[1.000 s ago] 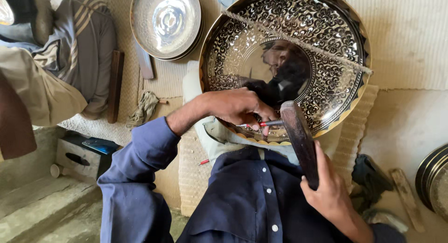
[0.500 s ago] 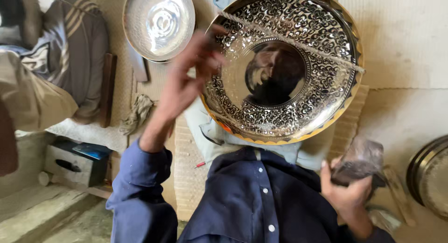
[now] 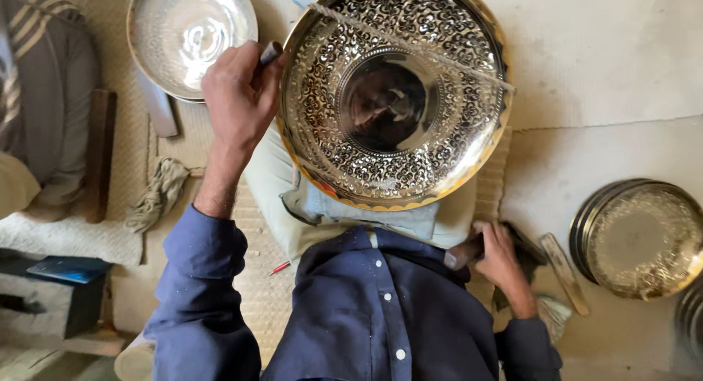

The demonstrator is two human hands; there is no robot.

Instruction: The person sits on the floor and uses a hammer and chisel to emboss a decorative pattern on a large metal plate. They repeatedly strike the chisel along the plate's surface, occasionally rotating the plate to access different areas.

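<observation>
Two hands worked around a large engraved brass plate (image 3: pixel 392 95) propped on the person's lap. The left hand (image 3: pixel 238 95) touched the plate's left rim, its fingers closed around a small dark-tipped tool (image 3: pixel 270 53). The right hand (image 3: pixel 498 253) lay low beside the lap on the floor mat (image 3: pixel 263 293), fingers curled over a dark cloth (image 3: pixel 529 251).

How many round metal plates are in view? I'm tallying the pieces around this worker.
3: the large engraved plate on the lap, a silver plate upper left, a plate stack at right, which may hide more.
</observation>
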